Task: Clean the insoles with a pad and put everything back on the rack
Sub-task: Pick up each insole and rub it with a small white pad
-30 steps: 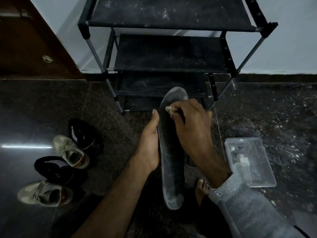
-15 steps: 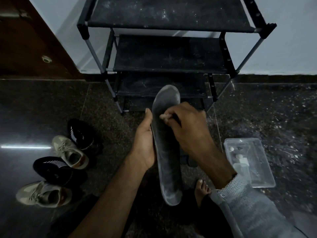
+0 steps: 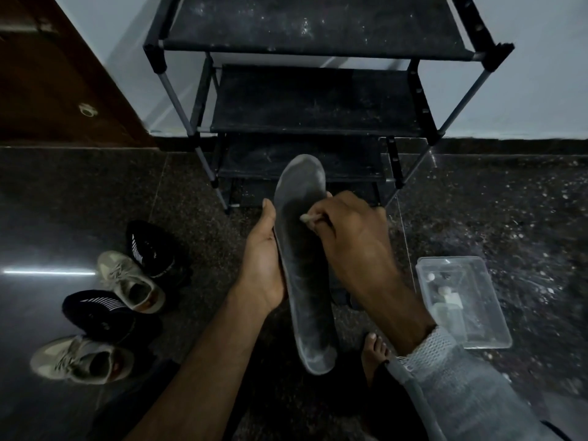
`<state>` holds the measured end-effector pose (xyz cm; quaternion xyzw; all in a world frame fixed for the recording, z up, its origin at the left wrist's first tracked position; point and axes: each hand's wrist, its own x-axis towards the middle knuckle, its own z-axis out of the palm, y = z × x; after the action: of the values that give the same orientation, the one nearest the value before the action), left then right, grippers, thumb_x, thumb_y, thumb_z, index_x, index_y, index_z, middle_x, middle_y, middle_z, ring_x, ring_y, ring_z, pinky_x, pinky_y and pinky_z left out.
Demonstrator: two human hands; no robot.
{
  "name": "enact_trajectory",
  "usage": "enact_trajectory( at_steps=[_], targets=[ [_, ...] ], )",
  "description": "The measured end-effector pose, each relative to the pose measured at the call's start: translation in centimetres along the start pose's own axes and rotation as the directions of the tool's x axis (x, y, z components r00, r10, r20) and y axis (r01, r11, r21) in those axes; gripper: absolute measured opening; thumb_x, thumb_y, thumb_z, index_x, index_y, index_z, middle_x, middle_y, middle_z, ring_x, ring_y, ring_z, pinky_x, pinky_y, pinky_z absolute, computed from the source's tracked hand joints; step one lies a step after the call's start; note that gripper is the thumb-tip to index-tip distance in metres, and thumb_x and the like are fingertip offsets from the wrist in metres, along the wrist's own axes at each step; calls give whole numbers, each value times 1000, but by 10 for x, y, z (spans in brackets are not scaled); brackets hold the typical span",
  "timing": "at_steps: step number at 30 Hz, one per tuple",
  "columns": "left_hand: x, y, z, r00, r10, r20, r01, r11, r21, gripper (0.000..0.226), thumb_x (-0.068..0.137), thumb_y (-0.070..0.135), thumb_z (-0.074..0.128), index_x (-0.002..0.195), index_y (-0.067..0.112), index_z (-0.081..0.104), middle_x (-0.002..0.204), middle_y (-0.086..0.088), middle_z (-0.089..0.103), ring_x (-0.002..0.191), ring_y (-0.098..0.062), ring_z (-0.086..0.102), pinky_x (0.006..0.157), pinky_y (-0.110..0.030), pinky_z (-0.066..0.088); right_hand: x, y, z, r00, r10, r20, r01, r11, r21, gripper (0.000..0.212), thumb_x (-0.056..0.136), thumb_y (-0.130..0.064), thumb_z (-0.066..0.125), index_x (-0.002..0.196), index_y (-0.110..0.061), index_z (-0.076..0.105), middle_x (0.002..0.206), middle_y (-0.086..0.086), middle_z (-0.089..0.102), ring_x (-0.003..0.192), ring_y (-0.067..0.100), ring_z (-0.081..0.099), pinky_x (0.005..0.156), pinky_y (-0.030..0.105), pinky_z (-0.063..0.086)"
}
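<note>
A long grey insole (image 3: pixel 305 272) stands on end in the middle of the view, toe up and heel down. My left hand (image 3: pixel 264 259) grips its left edge at mid-length. My right hand (image 3: pixel 346 237) pinches a small pale pad (image 3: pixel 306 218) and presses it against the insole's upper half. The black shoe rack (image 3: pixel 315 103) with dusty fabric shelves stands just behind, against the wall. Most of the pad is hidden by my fingers.
Two beige sneakers (image 3: pixel 130 281) (image 3: pixel 79 359) and two black striped shoes (image 3: pixel 152 246) (image 3: pixel 98 310) lie on the dark floor at left. A clear plastic box (image 3: pixel 483 313) holding a small spray bottle (image 3: pixel 450 307) sits at right. My bare foot (image 3: pixel 375 351) shows below the insole.
The pad has slid down the insole from near the toe toward the middle. The insole has shifted a little left and tilted with my left hand.
</note>
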<state>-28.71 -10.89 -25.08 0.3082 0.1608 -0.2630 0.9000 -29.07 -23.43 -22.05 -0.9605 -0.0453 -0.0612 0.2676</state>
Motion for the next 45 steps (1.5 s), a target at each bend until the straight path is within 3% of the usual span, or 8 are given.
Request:
enact_trajectory(
  at_steps=[3,9,16,23,31,34,38,45],
  targets=[
    [-1,1,1,1000,13,-13,-13,1000,19,71,97,60,27,123,6,65,129,-16,62,122,-30,58,110,-44,37,-2,-1,1,999,13,-46,-15,999,-52,12,92,-27,61,97,-22,70,103,1,64,97,21,61,80,32,28],
    [3,5,-5,1000,-22,14,22,1000,-22,77,95,66,21,139,9,49,142,-8,52,134,-27,46,115,-44,28,0,-9,-10,917,-77,392,-19,972,235,6,90,-29,64,95,-31,67,102,-10,64,99,12,59,94,47,43],
    [1,1,-2,1000,7,2,-7,1000,16,72,98,60,24,126,6,62,132,-15,60,124,-29,56,110,-42,37,-2,-5,-7,998,60,25,-58,993,-102,16,96,-30,55,104,-23,67,106,-1,60,100,18,55,83,34,24],
    [4,7,-9,1000,25,-13,-26,999,-32,75,96,64,23,139,9,50,142,-8,52,133,-28,47,112,-43,34,-2,-12,-11,897,-66,436,-43,971,236,6,90,-27,63,95,-29,67,104,-11,66,103,12,60,97,47,41],
    [0,4,1,1000,2,-6,-2,1000,-13,74,97,62,22,113,9,71,128,-12,63,117,-26,62,100,-39,47,-4,-12,-5,991,64,120,-69,997,38,12,95,-30,54,101,-30,64,110,-9,60,106,11,54,88,33,23],
    [0,6,-2,1000,0,-16,0,1000,-14,74,96,64,23,125,9,63,134,-11,59,125,-26,56,108,-40,39,-2,-10,-4,952,-18,307,-46,979,200,9,93,-27,59,98,-29,65,106,-10,63,103,11,58,99,42,35],
    [-1,8,-3,1000,-11,2,11,1000,-22,76,94,66,27,138,8,50,141,-9,53,132,-27,49,110,-43,37,-3,-12,-15,832,-228,506,41,934,354,6,91,-31,63,94,-27,66,96,-14,66,94,6,61,91,47,46],
    [-3,5,2,999,-28,14,28,1000,9,79,95,67,21,138,8,51,140,-10,53,131,-25,50,111,-38,35,-8,-22,0,990,-67,122,48,988,147,13,95,-26,54,101,-27,66,104,-10,60,95,9,57,86,33,29]
  ],
)
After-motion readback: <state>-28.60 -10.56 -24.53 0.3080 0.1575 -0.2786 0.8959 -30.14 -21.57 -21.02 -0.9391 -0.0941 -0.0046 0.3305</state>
